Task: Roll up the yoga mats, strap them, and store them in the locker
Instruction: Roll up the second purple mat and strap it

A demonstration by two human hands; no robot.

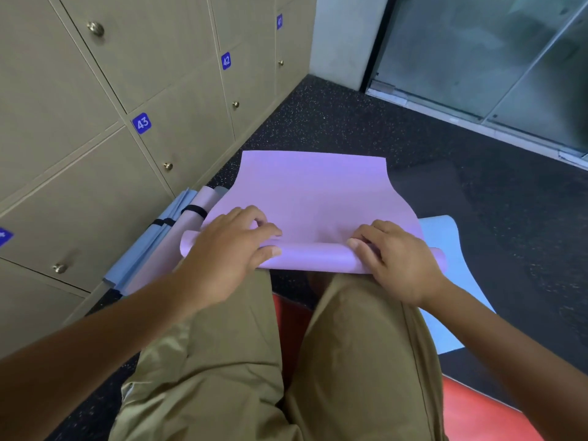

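A purple yoga mat [313, 192] lies on the dark floor in front of my knees, its near end curled into a thin roll [315, 254]. My left hand [229, 246] presses on the left part of that roll, fingers wrapped over it. My right hand [391, 254] grips the right part the same way. A light blue mat [445, 246] lies flat beneath the purple one and sticks out on the right. Beside the lockers lie a rolled pale purple mat [191, 224] and a rolled blue mat [149, 246], each with a black strap around it.
Beige lockers [105, 100] numbered 41, 42 and 43 line the left side, all doors shut. Glass doors [496, 58] stand at the far right. A red surface [477, 409] lies under my legs. Speckled black floor [343, 122] stretches ahead.
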